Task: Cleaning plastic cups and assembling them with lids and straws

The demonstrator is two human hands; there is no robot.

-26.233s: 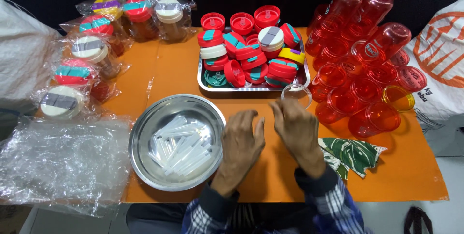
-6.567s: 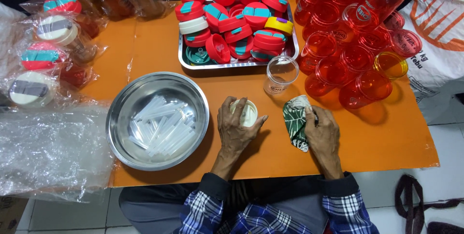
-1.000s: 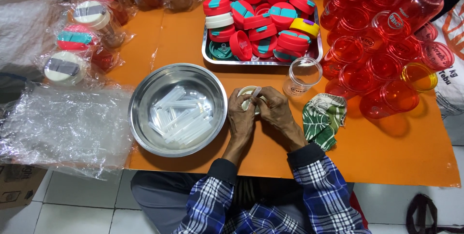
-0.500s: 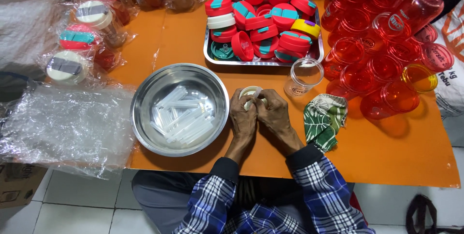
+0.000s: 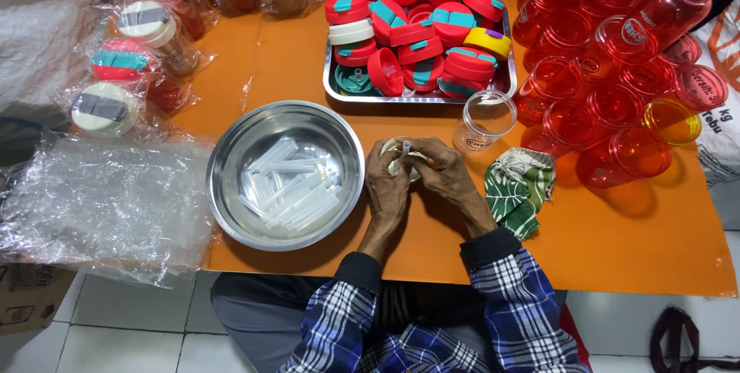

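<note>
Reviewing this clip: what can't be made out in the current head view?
- The small pale lid, head view: mostly wrapped by the left hand and right hand; its shape and underside are hidden.
- The metal tray: its floor is buried under red and teal lids.
- The red cups: the stack runs off the top and right edges.
- The wrapped bottles: crinkled plastic blurs them.

Bare orange table (image 5: 617, 242) open front-right. Steel bowl (image 5: 285, 174) blocks left, lid tray (image 5: 420, 98) and clear jar (image 5: 484, 120) ahead, green cloth (image 5: 520, 188) and red jars (image 5: 609, 95) right.
</note>
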